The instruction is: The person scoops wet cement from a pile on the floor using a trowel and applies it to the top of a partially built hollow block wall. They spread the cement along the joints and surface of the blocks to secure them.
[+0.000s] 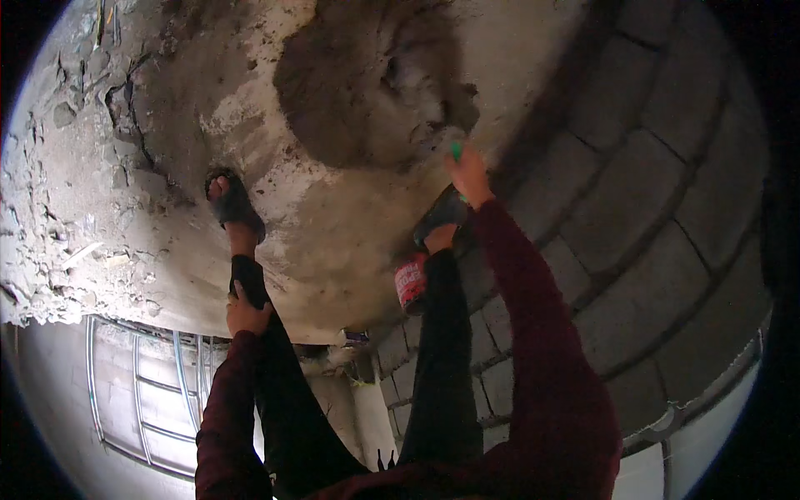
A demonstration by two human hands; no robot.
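Observation:
My right hand (470, 177) is closed around the green handle of a trowel (456, 150), at the right edge of a dark, wet mortar heap (333, 92). The trowel's blade is blurred and hard to make out against the mortar. A hollow with a paler grey patch (412, 75) shows in the heap. My left hand (247, 315) rests on my left shin, fingers apart, with nothing in it. Both arms wear dark red sleeves. My feet, in dark sandals (237, 204), stand apart on the near side of the heap.
A grey block wall (633, 192) curves along the right side. Beside my right leg stands a red tin (410, 283) with pale lettering. Broken, rough rubble (75, 200) covers the floor at left. Metal bars (137, 392) show at lower left.

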